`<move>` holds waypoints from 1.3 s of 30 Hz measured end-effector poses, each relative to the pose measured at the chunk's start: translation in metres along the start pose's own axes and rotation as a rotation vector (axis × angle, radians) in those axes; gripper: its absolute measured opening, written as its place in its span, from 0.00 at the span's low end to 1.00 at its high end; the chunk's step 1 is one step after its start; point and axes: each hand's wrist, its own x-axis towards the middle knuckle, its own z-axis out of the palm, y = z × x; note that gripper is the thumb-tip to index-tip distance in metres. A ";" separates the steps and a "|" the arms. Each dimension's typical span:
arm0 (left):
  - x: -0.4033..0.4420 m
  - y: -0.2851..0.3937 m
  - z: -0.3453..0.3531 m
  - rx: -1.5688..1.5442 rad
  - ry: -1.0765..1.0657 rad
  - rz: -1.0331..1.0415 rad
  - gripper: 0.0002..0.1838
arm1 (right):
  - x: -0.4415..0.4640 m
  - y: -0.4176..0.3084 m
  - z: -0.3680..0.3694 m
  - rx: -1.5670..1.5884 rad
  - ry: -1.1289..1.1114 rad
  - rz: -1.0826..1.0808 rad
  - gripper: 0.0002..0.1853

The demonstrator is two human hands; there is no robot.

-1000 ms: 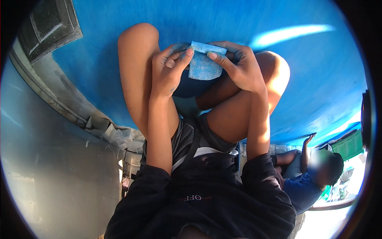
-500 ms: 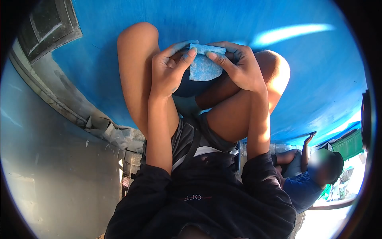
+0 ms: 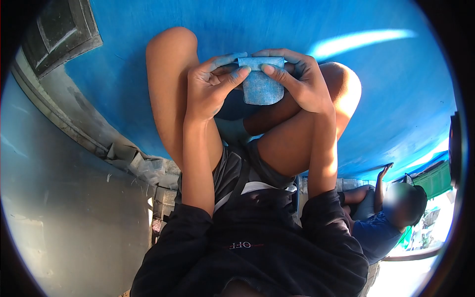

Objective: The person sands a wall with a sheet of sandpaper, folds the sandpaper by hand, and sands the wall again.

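A small light-blue sheet [image 3: 263,88], like cloth or sanding paper, hangs between my two hands with its top edge folded over. My left hand [image 3: 210,86] pinches the fold at its left end, thumb in front and blue-stained fingers behind. At the right part of the fold, my right hand [image 3: 302,81] grips with its thumb on the front and fingers behind the top edge. Both hands are above my lap, between my raised knees, in front of the blue wall [image 3: 237,24].
A person [image 3: 378,232] in a blue shirt sits at the lower right, one hand up at the wall. A dark framed panel [image 3: 62,32] is at the upper left. Rubble and crumpled plastic [image 3: 143,166] lie along the wall's base, beside a smooth grey surface [image 3: 74,198].
The sheet has shifted slightly right and down, and its fold is now flatter and wider. My left thumb has moved lower on the fold, and my right fingers reach further along its top.
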 end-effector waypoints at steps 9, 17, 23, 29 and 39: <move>0.000 -0.001 0.000 -0.009 -0.024 0.002 0.15 | -0.002 0.001 -0.006 -0.073 -0.051 -0.054 0.16; 0.000 -0.002 -0.003 -0.010 -0.010 0.011 0.12 | 0.000 0.005 -0.004 -0.128 -0.025 -0.147 0.13; 0.001 -0.005 -0.005 -0.007 -0.005 0.039 0.11 | 0.001 0.007 -0.003 -0.206 -0.009 -0.155 0.13; 0.000 -0.006 -0.013 -0.036 0.012 -0.034 0.11 | 0.002 0.007 -0.002 -0.229 -0.005 -0.159 0.14; 0.003 0.001 0.004 0.086 0.087 -0.106 0.18 | 0.001 0.008 -0.001 -0.294 0.038 -0.077 0.15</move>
